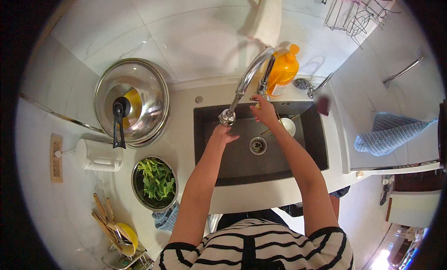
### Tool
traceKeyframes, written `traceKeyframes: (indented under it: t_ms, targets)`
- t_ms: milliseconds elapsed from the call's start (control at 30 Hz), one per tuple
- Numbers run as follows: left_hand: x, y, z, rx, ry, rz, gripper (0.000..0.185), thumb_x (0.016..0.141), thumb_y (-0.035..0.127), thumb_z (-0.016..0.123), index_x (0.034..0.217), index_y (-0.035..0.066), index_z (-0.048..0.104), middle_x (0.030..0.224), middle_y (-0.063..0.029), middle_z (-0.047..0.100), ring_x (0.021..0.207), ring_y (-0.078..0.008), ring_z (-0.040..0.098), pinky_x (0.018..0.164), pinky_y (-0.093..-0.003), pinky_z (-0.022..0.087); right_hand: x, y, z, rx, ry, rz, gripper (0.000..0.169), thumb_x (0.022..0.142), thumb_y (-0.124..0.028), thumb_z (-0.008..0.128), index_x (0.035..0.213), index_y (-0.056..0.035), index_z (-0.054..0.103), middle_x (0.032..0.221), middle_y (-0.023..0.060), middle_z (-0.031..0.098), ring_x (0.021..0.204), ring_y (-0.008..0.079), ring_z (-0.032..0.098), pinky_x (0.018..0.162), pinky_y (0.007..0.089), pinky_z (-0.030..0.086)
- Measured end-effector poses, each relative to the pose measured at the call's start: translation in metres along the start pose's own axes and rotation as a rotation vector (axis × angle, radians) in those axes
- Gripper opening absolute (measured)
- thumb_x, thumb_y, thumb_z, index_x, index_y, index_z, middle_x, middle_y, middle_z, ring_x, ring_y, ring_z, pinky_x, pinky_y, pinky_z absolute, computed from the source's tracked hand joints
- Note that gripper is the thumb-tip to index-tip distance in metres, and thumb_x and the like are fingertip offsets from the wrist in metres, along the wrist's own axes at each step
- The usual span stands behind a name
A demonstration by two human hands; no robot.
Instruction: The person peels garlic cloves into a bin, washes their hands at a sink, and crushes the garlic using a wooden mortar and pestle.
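My left hand (225,134) is under the chrome faucet's spray head (227,117), over the left part of the dark sink (241,165). Its thumb and a finger stand apart; the faucet head hides the rest. Further right, my right hand (266,112) is above the sink's back edge, near the faucet's base (263,88). A small pale yellowish patch shows by its fingers, too small to identify or to tell if it is held. Beyond that wrist, a white bowl (287,126) with chopsticks lies in the sink. The drain strainer (258,145) holds green scraps.
An orange pump bottle (281,74) and a steel-wool scrubber (301,83) stand behind the sink. Left are a lidded wok (150,81), a white kettle (101,154), a bowl of leafy greens (157,179) and wooden utensils (104,214). A blue cloth (391,135) lies right.
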State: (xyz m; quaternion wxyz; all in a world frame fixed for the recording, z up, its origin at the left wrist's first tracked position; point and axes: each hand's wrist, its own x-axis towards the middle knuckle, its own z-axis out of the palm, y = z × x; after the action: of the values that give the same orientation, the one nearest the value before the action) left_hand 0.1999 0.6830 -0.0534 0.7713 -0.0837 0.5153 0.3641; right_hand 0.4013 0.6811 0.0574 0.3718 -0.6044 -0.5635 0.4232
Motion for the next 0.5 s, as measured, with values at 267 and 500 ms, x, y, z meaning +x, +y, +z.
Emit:
traceKeyframes:
  t_ms: [267, 500]
  targets:
    - [-0.044, -0.001, 0.028, 0.017, -0.073, -0.01, 0.042, 0.094, 0.02, 0.052, 0.134, 0.013, 0.04, 0.145, -0.0165, 0.031, 0.145, -0.035, 0.009, 0.11, -0.0649, 0.024, -0.005, 0.012, -0.011, 0.02, 0.018, -0.035, 0.038, 0.084, -0.01, 0.068, 0.119, -0.0138, 0.055, 0.066, 0.0084, 0.063, 0.052, 0.0158, 0.061, 0.047, 0.0317, 0.052]
    - [-0.011, 0.014, -0.016, 0.211, -0.015, 0.112, 0.022, 0.092, 0.021, 0.054, 0.112, 0.012, 0.056, 0.116, -0.011, 0.059, 0.106, -0.0311, 0.053, 0.094, -0.056, 0.039, -0.033, 0.007, 0.015, 0.105, 0.185, -0.141, 0.028, 0.088, -0.014, 0.064, 0.115, -0.01, 0.056, 0.07, 0.0054, 0.061, 0.054, 0.0131, 0.059, 0.049, 0.0293, 0.051]
